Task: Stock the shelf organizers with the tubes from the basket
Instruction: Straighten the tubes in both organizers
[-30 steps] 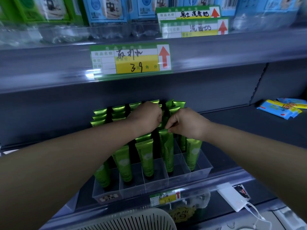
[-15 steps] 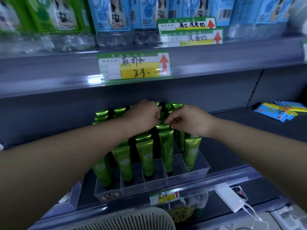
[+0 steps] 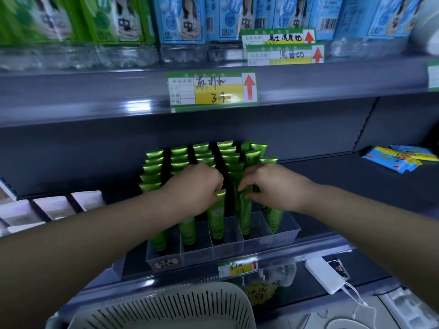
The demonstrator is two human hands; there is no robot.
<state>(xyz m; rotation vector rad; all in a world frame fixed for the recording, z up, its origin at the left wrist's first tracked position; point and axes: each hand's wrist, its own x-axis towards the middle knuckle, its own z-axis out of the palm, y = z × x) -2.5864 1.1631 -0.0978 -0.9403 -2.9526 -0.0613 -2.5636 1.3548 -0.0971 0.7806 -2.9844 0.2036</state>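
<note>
- Tidying step: left hand [image 3: 197, 184] pinched on the crimped top of a green tube [image 3: 216, 214] standing in a middle lane of the clear organizer [image 3: 268, 241].
- Right hand [image 3: 273, 186] curled among the next lane's tubes (grip unclear).
- Next: probably straighten, release, reach down to the basket [image 3: 166, 307].

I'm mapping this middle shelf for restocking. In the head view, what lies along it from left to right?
White packs → clear organizer of green tubes, with the left hand and right hand on them → blue packets.
</note>
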